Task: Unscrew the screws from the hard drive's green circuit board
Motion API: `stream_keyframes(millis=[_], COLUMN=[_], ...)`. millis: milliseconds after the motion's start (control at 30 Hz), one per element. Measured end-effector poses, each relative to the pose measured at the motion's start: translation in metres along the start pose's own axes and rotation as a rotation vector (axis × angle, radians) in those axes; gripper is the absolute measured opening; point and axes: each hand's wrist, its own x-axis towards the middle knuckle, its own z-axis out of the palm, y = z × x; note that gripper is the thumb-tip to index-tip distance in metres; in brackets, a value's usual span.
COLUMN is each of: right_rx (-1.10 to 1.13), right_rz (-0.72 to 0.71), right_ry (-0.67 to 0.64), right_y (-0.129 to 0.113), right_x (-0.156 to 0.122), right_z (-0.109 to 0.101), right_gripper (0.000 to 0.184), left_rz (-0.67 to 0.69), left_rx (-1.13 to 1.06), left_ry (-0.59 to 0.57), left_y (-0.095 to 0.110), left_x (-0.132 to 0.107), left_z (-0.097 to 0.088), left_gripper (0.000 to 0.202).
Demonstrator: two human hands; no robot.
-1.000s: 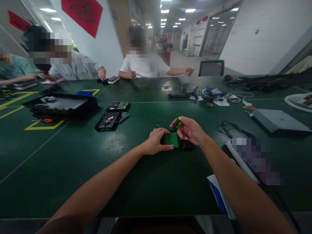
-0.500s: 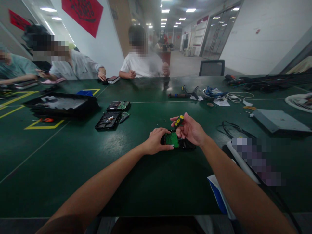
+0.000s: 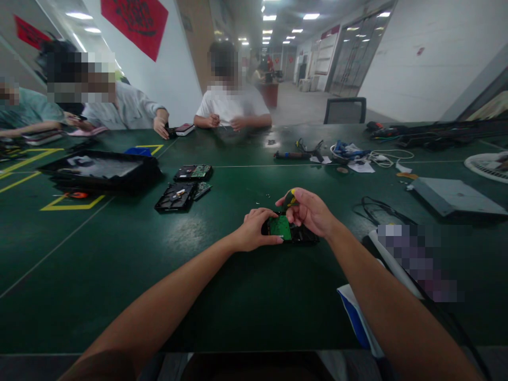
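Observation:
A black hard drive [image 3: 305,234] with a green circuit board [image 3: 280,227] facing up lies on the dark green table in front of me. My left hand [image 3: 256,228] grips its left end, thumb along the near edge and fingers along the far edge. Over the board, my right hand [image 3: 311,211] holds a screwdriver [image 3: 291,198] with a yellow and black handle, roughly upright. The screwdriver's tip is hidden behind my fingers. Several tiny screws [image 3: 268,196] lie just beyond the drive.
To the left lie more drive parts [image 3: 177,197] and a black tray [image 3: 101,170]. A grey metal box [image 3: 456,196], cables [image 3: 381,209] and a blue-white packet [image 3: 359,317] are on the right. Several people sit across the table, one in a white shirt [image 3: 234,106].
The screwdriver handle has turned in my right fingers, which have curled closer around it. My left hand stays put. Across the table, the white-shirted person's raised hand has come down.

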Motion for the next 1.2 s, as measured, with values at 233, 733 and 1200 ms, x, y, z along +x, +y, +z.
stream_keyframes(millis=[233,733,1200], right_rx=[-0.023,0.019,0.099], right_rz=[-0.02,0.019,-0.006], right_ry=[0.052,0.105,0.102], right_y=[-0.0009,0.0021,0.0056], right_x=[0.0008,0.0035,0.0061], right_z=[-0.0008,-0.001,-0.0025], right_gripper=[0.031,0.043,0.04], left_rz=[0.009,0.01,0.012], left_rx=[-0.003,0.009,-0.004], left_ry=[0.005,0.017,0.002], left_y=[-0.0026,-0.0044,-0.0026], left_x=[0.0004,0.0013,0.0], left_z=[0.0019,0.0048,0.003], left_gripper=[0.075,0.073,0.076])
